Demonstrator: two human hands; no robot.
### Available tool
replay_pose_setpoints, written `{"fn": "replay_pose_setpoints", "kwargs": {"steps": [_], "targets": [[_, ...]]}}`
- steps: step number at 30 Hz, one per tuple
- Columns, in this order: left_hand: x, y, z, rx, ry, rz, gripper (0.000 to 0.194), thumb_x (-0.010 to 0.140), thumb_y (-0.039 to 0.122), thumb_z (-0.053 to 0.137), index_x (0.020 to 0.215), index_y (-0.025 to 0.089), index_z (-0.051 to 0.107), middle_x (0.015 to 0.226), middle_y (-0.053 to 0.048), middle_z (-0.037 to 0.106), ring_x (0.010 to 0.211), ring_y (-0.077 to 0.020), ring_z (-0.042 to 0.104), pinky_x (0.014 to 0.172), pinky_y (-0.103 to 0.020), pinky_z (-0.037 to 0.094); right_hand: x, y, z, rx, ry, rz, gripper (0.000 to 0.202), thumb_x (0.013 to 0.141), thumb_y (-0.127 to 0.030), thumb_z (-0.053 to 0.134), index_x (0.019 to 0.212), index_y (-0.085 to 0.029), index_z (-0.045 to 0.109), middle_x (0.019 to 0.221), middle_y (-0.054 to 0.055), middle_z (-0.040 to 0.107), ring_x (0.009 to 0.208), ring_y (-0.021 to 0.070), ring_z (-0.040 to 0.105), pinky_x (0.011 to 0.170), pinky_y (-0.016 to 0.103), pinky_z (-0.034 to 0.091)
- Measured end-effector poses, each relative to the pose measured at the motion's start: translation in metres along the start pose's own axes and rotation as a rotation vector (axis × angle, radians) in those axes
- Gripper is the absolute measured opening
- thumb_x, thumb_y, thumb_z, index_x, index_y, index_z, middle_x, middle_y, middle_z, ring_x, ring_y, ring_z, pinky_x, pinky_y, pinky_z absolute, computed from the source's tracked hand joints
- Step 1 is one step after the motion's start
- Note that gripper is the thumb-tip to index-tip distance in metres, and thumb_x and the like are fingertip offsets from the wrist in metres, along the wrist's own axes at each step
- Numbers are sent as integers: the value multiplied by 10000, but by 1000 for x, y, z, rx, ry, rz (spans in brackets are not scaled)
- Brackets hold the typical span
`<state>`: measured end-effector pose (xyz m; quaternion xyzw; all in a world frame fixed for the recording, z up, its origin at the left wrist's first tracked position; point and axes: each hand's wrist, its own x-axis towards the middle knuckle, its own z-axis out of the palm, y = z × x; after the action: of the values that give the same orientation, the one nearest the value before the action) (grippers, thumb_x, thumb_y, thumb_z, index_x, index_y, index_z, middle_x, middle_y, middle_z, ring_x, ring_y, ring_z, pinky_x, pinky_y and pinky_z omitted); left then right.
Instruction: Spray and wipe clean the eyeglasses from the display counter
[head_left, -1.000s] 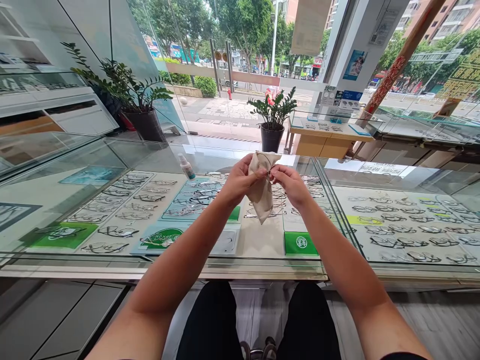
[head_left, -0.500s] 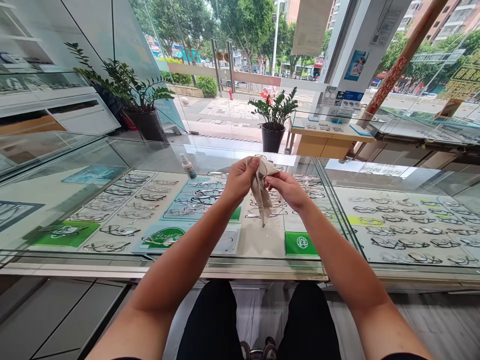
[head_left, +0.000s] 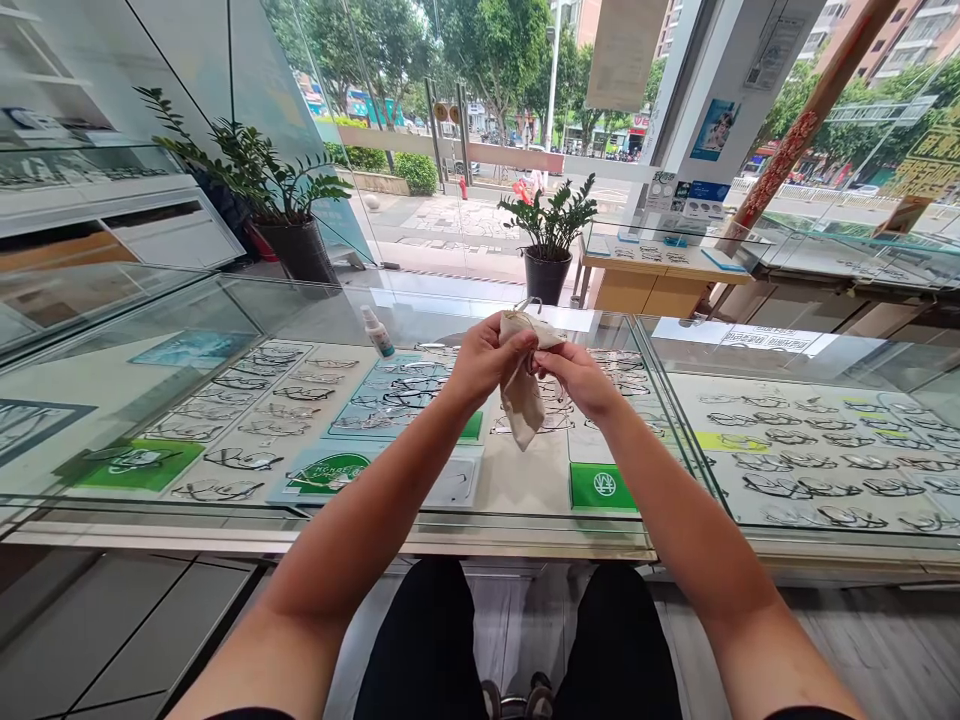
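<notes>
Glass counter (head_left: 525, 540) below, 2 hands, left (head_left: 480, 362) and right (head_left: 581, 378), pinch 1 cloth (head_left: 523, 405), fingers clamped, likely to steady it.

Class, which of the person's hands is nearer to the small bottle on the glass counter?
Left. The left hand is between the small bottle and the right hand, which is farther rightward.

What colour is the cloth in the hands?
The cloth is plain beige, seen best in the head view, where its lower part hangs below the hands.
</notes>
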<state>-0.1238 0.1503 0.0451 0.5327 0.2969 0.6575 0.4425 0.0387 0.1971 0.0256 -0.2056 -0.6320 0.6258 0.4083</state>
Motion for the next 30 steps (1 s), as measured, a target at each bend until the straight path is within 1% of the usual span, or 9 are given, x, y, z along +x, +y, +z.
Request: {"fn": "replay_pose_setpoints", "kwargs": {"steps": [4,7,11,13,15,20,24,28,30], "targets": [[2,-4,-4,43,69,-1,628,802,795,862,720,198,686,553,0,636,453,-141,579,447,-289,478,-2,1,6,-51,-69,8,387,783,-580,877,849,-217,762,859,23,719,877,194,610,890,389,502],[6,-8,-9,5,97,-31,655,788,834,845,751,195,703,597,-9,666,510,-158,626,486,-301,517,-2,0,3,-30,-38,-8,394,785,-583,881,892,-221,766,888,23,720,883,188,606,879,373,494],[10,-11,-12,-67,95,-26,608,796,777,881,882,191,742,768,-37,756,744,-209,750,666,-329,611,-1,-8,-7,42,10,-59,384,806,-591,862,828,-240,709,891,9,659,872,174,574,845,344,486],[12,-11,-14,-91,135,-6,548,824,712,898,921,194,746,815,-35,769,821,-203,764,732,-317,619,-1,-13,-11,85,17,-75,396,809,-594,860,805,-246,672,893,5,626,867,173,563,832,338,489],[14,-12,-18,-114,192,-7,492,846,655,908,931,201,739,825,-21,767,832,-183,760,758,-296,615,-2,-17,-13,114,31,-84,406,812,-596,862,808,-251,646,899,4,605,864,172,559,821,334,492],[18,-17,-24,-147,292,-26,439,866,602,911,925,211,720,820,5,750,837,-164,753,779,-277,608,-4,-21,-13,122,60,-82,423,809,-601,864,812,-255,621,912,11,599,863,174,551,802,331,488],[18,-16,-24,-148,345,-23,441,843,592,929,932,210,726,821,9,720,796,-152,709,755,-269,590,-3,-21,-13,161,69,-68,410,795,-573,882,812,-248,633,948,15,621,870,166,560,790,315,480],[15,-10,-20,-118,329,-60,431,855,593,897,962,207,739,776,1,654,708,-155,641,667,-278,556,-3,-21,-13,157,77,-63,421,789,-580,893,808,-250,633,966,18,634,889,172,575,783,309,485],[15,-7,-19,-136,306,-91,386,867,548,868,984,202,745,762,-1,628,657,-151,598,620,-281,535,-3,-20,-14,144,78,-67,423,794,-587,888,814,-253,628,967,18,641,890,176,578,786,315,490]]}}
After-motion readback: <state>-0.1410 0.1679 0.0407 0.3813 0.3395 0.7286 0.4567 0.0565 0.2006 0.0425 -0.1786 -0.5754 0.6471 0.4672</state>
